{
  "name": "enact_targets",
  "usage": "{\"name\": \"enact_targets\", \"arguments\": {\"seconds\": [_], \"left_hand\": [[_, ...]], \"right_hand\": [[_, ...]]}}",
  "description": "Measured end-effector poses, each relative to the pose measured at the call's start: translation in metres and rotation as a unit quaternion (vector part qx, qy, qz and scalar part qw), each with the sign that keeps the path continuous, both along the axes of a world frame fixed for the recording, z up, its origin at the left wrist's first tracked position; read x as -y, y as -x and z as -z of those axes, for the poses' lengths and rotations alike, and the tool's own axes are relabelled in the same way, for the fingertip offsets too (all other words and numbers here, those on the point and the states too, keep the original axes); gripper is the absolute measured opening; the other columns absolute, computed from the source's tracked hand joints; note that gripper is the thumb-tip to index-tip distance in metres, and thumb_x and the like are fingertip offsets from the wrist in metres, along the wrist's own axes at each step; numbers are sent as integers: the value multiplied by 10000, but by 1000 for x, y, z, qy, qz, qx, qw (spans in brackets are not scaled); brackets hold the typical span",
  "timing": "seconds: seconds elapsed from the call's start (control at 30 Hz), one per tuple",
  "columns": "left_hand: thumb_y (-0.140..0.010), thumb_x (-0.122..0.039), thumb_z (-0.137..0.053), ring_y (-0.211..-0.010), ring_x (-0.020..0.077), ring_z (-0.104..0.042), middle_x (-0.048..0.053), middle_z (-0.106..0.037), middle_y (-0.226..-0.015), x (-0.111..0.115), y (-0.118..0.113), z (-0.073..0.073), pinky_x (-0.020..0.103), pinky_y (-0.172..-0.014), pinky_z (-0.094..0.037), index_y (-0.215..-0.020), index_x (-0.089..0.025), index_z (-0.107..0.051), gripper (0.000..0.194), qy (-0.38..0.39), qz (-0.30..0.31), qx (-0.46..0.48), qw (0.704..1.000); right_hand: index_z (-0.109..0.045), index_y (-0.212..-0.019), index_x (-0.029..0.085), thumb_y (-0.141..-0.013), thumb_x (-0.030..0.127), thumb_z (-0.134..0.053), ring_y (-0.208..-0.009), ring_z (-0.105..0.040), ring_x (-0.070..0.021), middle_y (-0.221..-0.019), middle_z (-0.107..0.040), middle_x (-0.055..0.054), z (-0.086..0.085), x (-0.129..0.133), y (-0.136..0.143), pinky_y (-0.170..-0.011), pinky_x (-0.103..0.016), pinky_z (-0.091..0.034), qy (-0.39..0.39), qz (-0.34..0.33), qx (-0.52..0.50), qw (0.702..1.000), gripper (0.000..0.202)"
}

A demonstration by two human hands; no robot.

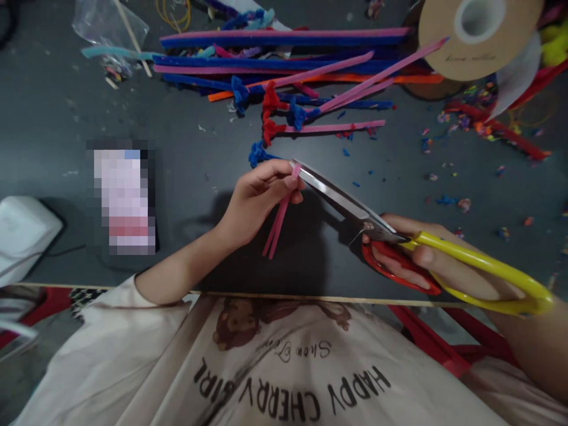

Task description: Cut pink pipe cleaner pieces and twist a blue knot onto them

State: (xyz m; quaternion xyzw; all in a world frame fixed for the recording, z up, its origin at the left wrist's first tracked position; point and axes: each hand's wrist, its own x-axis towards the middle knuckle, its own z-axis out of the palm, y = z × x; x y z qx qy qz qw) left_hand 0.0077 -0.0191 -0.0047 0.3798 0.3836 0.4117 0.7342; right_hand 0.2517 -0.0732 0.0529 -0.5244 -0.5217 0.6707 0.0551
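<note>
Scissors, steel-bladed with red and yellow handles (331,190), held in right hand (465,273); left hand (251,207) pinches folded, fuzzy pink stem (284,204)
Blade tips at left fingertips, stem trailing bodyward; risk: loose pinch or early closure could nick skin or miscut

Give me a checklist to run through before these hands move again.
1. Left hand pinching the pink strip: ok.
2. Right hand on the scissors: ok.
3. Blades well clear of the left fingertips: not ok, the tips are right beside them.
4. Strip between the blades: cannot tell.
5. Blue flower free of the left hand: cannot tell, its stem reaches the fingers.
6. Spool away from the blades: ok.
</note>
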Motion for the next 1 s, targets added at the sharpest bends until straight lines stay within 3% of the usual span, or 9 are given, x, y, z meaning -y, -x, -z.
{"name": "enact_targets", "arguments": {"seconds": [0.13,0.27,0.5,0.83,1.0], "left_hand": [[-764,-319,-663,-607,9,-585,-50,-617,-734,0,1,1,108,-614,-499,-819,-195,-614,145,2,8,11,1000],[-752,-346,-670,-612,22,-592,-42,-624,-744,0,1,1,133,-631,-521,-821,-191,-606,181,-1,16,-8,1000],[-735,-353,-683,-631,37,-627,-43,-648,-753,1,0,-1,162,-660,-552,-801,-186,-593,200,-2,15,-10,1000],[-739,-311,-685,-668,45,-661,-37,-671,-739,1,1,-3,141,-653,-566,-800,-167,-595,181,22,18,3,1000],[-769,-275,-661,-710,50,-674,-35,-686,-762,3,1,-4,142,-676,-569,-851,-184,-632,126,16,23,2,1000]], "right_hand": [[-484,-836,215,-768,726,-390,-372,-301,-60,-436,-389,72,-1,-1,3,-386,-204,-230,50,-4,-10,999,523],[-515,-823,201,-796,702,-358,-428,-381,-87,-476,-400,49,-11,-4,12,-435,-226,-303,-38,-41,104,993,527],[-406,-690,218,-895,546,-324,-391,-364,-82,-469,-415,49,-15,1,17,-417,-237,-276,-137,-76,111,981,396],[-404,-764,219,-900,561,-280,-425,-319,-97,-496,-351,61,-11,5,17,-453,-247,-262,-174,-103,143,969,388],[-391,-755,219,-891,601,-263,-409,-345,-85,-477,-373,68,-10,5,17,-433,-222,-277,-174,-77,143,971,425]]}}
